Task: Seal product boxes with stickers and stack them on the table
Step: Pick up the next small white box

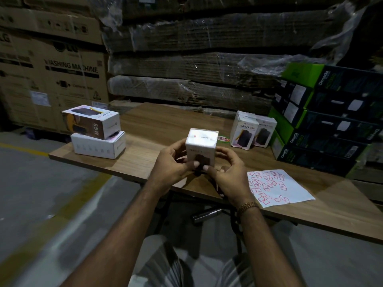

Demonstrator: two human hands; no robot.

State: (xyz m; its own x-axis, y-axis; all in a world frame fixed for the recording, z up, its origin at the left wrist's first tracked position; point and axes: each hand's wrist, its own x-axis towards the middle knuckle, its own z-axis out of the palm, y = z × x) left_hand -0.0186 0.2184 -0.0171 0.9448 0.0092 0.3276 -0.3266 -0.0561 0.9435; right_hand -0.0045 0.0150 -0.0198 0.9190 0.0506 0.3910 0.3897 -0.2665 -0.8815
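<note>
Both hands are holding one small product box upright over the near edge of the worktop.

Going from the left: two finished-looking boxes (96, 131) are lying stacked on the left part of the worktop (161, 119). In the middle, the left hand (174, 164) and the right hand (226, 175) are each curling their grip around the white box (201, 148), thumbs pressing on its lower front face — it seems they are pressing or checking a seal there, but the sticker itself is too small to see. To the right, two more boxes (252, 129) are standing and waiting, and the sticker sheet (277, 187) is lying flat near the right hand. The next move is probably carrying this box to the left stack — it needs a square, steady placing.
</note>
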